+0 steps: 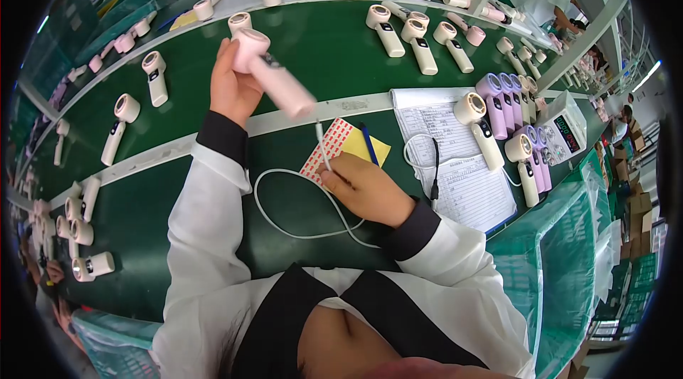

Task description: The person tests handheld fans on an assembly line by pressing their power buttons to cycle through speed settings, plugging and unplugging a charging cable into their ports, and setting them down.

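My left hand (233, 91) is closed around the round head of a pink handheld device (281, 87), whose handle slants down to the right and looks slightly blurred. Between the fingers of my right hand (370, 190) is a white cable (324, 143), its plug end pointing up at the bottom of the handle. Whether plug and handle touch, I cannot tell. The rest of the cable loops on the green table below. Under my right hand lie a red-and-white sticker sheet (321, 153), a yellow paper (380, 151) and a dark blue pen (368, 143).
Written sheets on a clipboard (466, 187) lie to the right, with a cream device (486, 144) on them. Beyond stand several purple devices (498, 119) and a power supply with a lit display (563, 130). More devices lie on the green belt (306, 44) ahead. A green-lined crate (562, 251) is at right.
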`<state>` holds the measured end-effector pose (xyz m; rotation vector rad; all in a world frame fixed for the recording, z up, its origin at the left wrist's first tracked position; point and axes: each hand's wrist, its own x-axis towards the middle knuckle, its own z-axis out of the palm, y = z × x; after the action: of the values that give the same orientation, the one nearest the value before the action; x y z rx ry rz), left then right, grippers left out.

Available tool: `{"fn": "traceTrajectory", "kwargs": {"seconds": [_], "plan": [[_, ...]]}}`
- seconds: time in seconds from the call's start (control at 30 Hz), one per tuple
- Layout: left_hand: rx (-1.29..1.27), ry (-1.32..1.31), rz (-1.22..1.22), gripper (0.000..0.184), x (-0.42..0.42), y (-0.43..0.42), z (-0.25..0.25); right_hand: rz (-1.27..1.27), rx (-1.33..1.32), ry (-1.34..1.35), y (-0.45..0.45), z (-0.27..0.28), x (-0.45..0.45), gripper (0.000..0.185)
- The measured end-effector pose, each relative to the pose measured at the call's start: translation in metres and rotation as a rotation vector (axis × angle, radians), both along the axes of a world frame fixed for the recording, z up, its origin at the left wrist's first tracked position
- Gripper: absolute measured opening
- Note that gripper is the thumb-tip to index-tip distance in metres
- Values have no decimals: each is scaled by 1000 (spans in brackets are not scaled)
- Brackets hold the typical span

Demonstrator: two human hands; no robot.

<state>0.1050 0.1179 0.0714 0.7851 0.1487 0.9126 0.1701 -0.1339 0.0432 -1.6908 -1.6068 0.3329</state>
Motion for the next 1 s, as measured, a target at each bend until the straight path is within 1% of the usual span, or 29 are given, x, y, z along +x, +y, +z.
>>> {"fn": "traceTrajectory", "kwargs": {"seconds": [0.03, 0.07, 0.13, 0.2, 0.23, 0.27, 0.3, 0.33, 0.37, 0.4, 0.43, 0.47, 0.53, 0.57, 0.7, 0.73, 0.87, 0.9, 1.0], "plan": [[20, 15, 1, 30, -4, -4, -2, -5, -11, -61, 0, -1, 1, 19], [-23, 38, -15, 30, -8, -8, -8, -9, -14, -58, -1, 3, 0, 19], [-64, 52, -42, 30, -18, -16, -16, 7, 67, -269, 1, 28, 3, 20], [-349, 35, -205, 32, -43, -19, -23, 31, 143, -484, 8, 48, 16, 22], [-316, 19, -160, 32, -56, -29, -22, 1, 90, -337, 21, 45, 42, 23], [-284, 0, -114, 33, -69, -40, -23, 3, 67, -288, 37, 54, 69, 25], [-289, -7, -117, 33, -85, -44, -33, -153, -68, -318, 55, 67, 95, 27], [-436, -121, -328, 35, -103, -45, -45, -308, -200, -349, 75, 82, 122, 29], [-575, -234, -540, 36, -116, -50, -54, -456, -210, -460, 93, 77, 160, 35], [-658, -126, -349, 38, -123, -67, -47, -458, -209, -461, 93, 77, 160, 35], [-732, -15, -156, 41, -131, -83, -36, -448, -186, -386, 93, 77, 160, 34], [-725, -15, -158, 41, -143, -92, -33, -436, -158, -313, 93, 78, 160, 33], [-673, -57, -303, 55, -162, -99, -28, -405, -86, -166, 93, 79, 159, 31], [-664, -57, -301, 55, -166, -98, -23, -386, -56, -92, 92, 80, 159, 29], [-807, 17, -190, 55, -171, -110, -14, -315, 26, 208, 90, 81, 157, 26], [-808, 14, -184, 55, -172, -110, -14, -291, 45, 280, 89, 81, 156, 25], [-814, 7, -376, 47, -172, -113, -18, -204, 80, 553, 83, 80, 152, 22], [-822, -4, -370, 47, -172, -113, -18, -180, 88, 618, 81, 79, 151, 22], [-565, -57, -444, 44, -176, -116, -22, -99, 74, 820, 74, 77, 146, 21]]}}
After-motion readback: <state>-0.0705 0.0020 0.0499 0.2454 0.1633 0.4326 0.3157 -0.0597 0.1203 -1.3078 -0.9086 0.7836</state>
